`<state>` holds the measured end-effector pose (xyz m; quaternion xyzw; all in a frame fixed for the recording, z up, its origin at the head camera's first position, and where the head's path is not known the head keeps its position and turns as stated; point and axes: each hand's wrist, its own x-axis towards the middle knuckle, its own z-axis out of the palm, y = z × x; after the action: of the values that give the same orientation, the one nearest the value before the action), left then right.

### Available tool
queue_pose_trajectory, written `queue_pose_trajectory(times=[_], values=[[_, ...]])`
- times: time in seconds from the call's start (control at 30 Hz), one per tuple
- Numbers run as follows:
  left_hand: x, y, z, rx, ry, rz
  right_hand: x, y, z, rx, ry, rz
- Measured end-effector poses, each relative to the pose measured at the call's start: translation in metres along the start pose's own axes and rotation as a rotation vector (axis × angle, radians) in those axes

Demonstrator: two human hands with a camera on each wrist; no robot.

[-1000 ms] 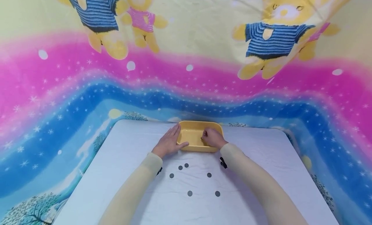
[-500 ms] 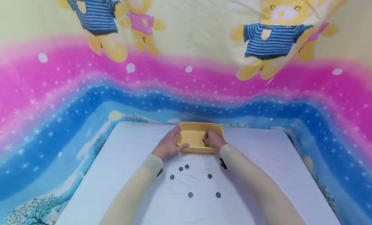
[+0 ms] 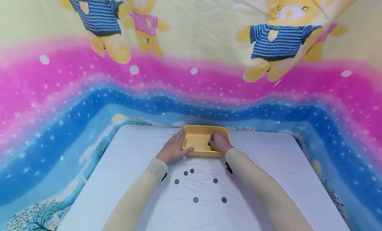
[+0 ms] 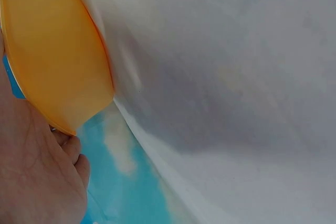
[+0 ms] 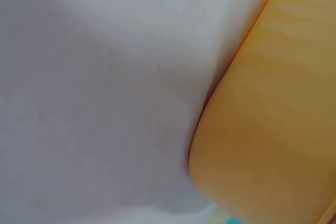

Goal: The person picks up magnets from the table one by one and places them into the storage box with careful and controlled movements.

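In the head view, a yellow rectangular box (image 3: 206,154) stands at the table's far edge. My left hand (image 3: 172,148) rests on its left end, fingers lying along the side and thumb over the front rim. My right hand (image 3: 220,142) is inside the box's right part, fingers curled, pinching a small dark disc (image 3: 209,144) that is mostly hidden. The left wrist view shows the palm (image 4: 39,166) against the yellow wall (image 4: 63,51). Only the box's outer wall (image 5: 262,124) shows in the right wrist view; the hand is out of it.
Several dark grey discs lie on the white-covered table (image 3: 143,204) in front of the box, among them a near right disc (image 3: 224,200) and a left disc (image 3: 177,182). A printed teddy-bear cloth (image 3: 191,91) rises behind the table and around its sides.
The head view has shifted slightly. My right hand stays inside the box with only a slight finger movement; the left hand and the loose discs keep their places.
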<state>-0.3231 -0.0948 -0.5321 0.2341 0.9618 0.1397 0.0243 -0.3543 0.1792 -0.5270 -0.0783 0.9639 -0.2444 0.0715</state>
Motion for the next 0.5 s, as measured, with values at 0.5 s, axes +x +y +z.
queue_pose_trajectory(times=[0.5], values=[[0.0, 0.001, -0.001, 0.001, 0.009, 0.004, -0.035, -0.008, -0.019, 0.056, 0.097, -0.202]])
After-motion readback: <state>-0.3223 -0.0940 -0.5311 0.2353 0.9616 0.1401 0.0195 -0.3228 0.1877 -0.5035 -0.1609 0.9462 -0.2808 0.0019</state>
